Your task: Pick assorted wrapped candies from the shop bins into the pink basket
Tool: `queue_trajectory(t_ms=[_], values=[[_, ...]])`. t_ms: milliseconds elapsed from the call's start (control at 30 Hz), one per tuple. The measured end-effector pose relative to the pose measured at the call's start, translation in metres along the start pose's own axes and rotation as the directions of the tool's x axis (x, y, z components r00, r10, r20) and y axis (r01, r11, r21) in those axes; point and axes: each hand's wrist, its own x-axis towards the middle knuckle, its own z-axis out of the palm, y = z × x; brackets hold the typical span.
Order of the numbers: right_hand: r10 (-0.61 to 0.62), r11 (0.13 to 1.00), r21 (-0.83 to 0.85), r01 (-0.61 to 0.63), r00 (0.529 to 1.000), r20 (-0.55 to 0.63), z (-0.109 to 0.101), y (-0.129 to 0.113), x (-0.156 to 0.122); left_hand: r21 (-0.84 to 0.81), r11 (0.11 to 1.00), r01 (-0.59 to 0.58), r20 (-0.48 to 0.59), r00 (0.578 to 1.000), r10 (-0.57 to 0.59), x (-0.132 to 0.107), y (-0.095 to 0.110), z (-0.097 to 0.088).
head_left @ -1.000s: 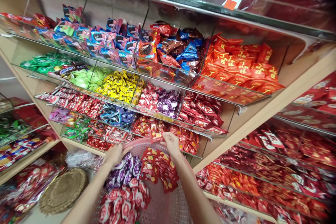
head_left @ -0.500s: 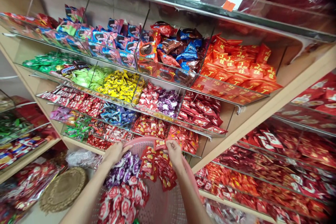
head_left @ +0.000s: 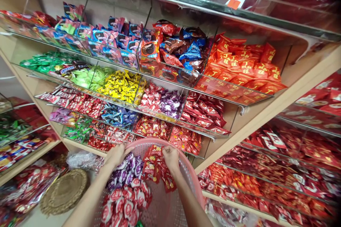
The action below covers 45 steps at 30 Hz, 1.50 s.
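My left hand (head_left: 116,155) grips the rim of a pink plastic mesh basket (head_left: 149,141) at its far left side. My right hand (head_left: 171,158) is inside the basket, with its fingers down on a heap of red and yellow snack packets (head_left: 158,168). Whether those fingers hold a packet is hidden. Purple wrapped sweets (head_left: 125,172) lie below my left hand, and red and white wrapped sweets (head_left: 124,206) lie nearer me in the same basket.
Tiers of clear acrylic bins (head_left: 205,127) on a light wooden shelf unit (head_left: 255,140) hold packaged sweets and biscuits just beyond the basket. A round woven mat (head_left: 64,191) and a clear plastic bag (head_left: 81,159) sit to the left. More red-packed goods fill the lower right shelves (head_left: 279,173).
My right hand has moved down from the bin's front edge into the basket, and a packet it pinched earlier now lies at the heap's top. The basket's rim shows more fully.
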Motion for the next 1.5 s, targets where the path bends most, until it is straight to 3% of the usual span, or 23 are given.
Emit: queue_trajectory(t_ms=[233, 400, 533, 700, 833, 1033, 1300, 1500], values=[[-0.056, 0.954, -0.297, 0.047, 0.998, -0.024, -0.011, -0.004, -0.003, -0.01, 1.0, 0.01, 0.005, 1.0, -0.01, 0.001, -0.001, 0.001], [-0.109, 0.885, -0.449, 0.124, 0.992, 0.059, -0.016, -0.028, 0.002, 0.007, 1.0, 0.006, -0.005, 1.0, -0.006, 0.002, -0.002, 0.005], [-0.171, 0.839, -0.496, 0.222, 0.974, 0.145, -0.006, -0.051, 0.03, 0.021, 1.0, 0.004, 0.001, 1.0, -0.004, 0.002, -0.003, 0.007], [0.015, 0.767, -0.619, 0.168, 0.96, 0.279, 0.026, -0.062, 0.083, 0.009, 1.0, -0.002, 0.001, 1.0, 0.002, 0.001, -0.003, 0.007], [0.047, 0.754, -0.617, 0.225, 0.919, 0.392, 0.051, -0.06, 0.107, 0.0, 1.0, -0.003, -0.018, 1.0, 0.003, 0.001, -0.004, 0.008], [0.039, 0.705, -0.633, 0.319, 0.874, 0.484, 0.067, -0.067, 0.114, -0.019, 1.0, -0.001, -0.015, 1.0, 0.001, 0.003, -0.007, 0.011], [-0.142, 0.671, -0.588, 0.453, 0.856, 0.497, 0.06, -0.072, 0.106, -0.035, 0.999, 0.0, -0.009, 1.0, -0.001, 0.002, -0.006, 0.01], [-0.26, 0.715, -0.545, 0.439, 0.89, 0.375, 0.044, -0.068, 0.1, -0.027, 0.999, 0.019, 0.008, 1.0, -0.019, 0.0, -0.004, 0.007]])
